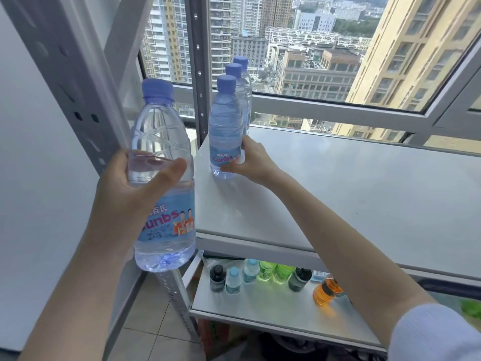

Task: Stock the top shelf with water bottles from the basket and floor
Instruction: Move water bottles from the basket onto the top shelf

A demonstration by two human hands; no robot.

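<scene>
My left hand (122, 194) grips a clear water bottle (162, 142) with a blue cap and blue label, held upright in the air left of the shelf's front corner. My right hand (253, 162) is wrapped around the base of another water bottle (225, 121) that stands on the white top shelf (351, 194) near its left edge. Two more blue-capped bottles (240, 84) stand in a row behind it, toward the window. The basket and the floor bottles are out of sight.
A lower shelf (260, 306) holds several drinks: dark, pale blue, green and orange bottles. A grey perforated upright (78, 82) stands at the left, another (199, 61) behind the bottles. A window (325, 48) runs behind the shelf. Tiled floor shows below left.
</scene>
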